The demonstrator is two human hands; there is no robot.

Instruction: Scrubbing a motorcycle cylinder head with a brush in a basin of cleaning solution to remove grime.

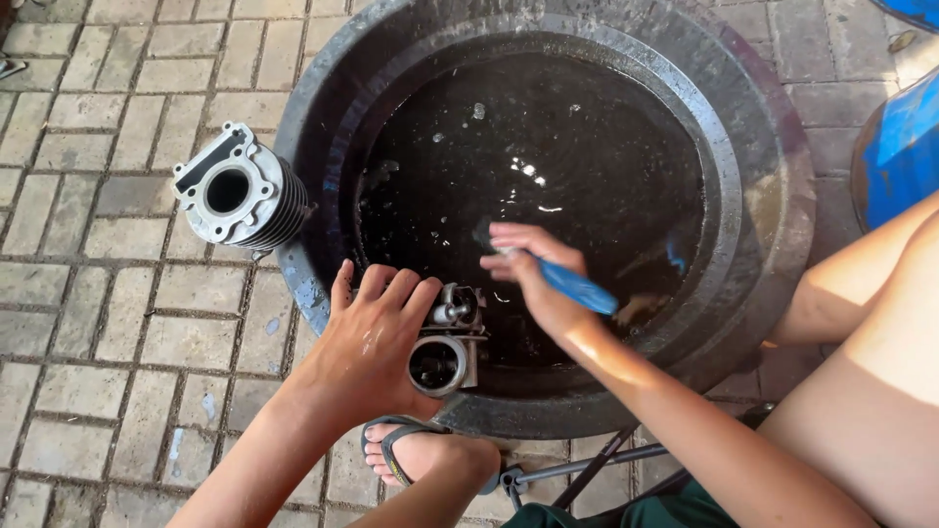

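Left hand (377, 337) wrapped around a grey metal carburetor (448, 342), fingers spread over its top, held at the near rim of a wide black tub (773, 225) of dark liquid. Right hand (533, 279) clenched on a blue-handled brush (572, 286), bristles toward the carburetor, over the liquid. Beside the tub, on grey brick paving (98, 323), a ribbed aluminium engine cylinder (240, 196).

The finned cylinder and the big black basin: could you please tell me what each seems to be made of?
Finned cylinder: apparently cast metal, likely aluminium, from its dull silver-grey, matte surface and thin fins. Basin: probably rubber or plastic, black with a scuffed, semi-matte rim; the look leaves it open.
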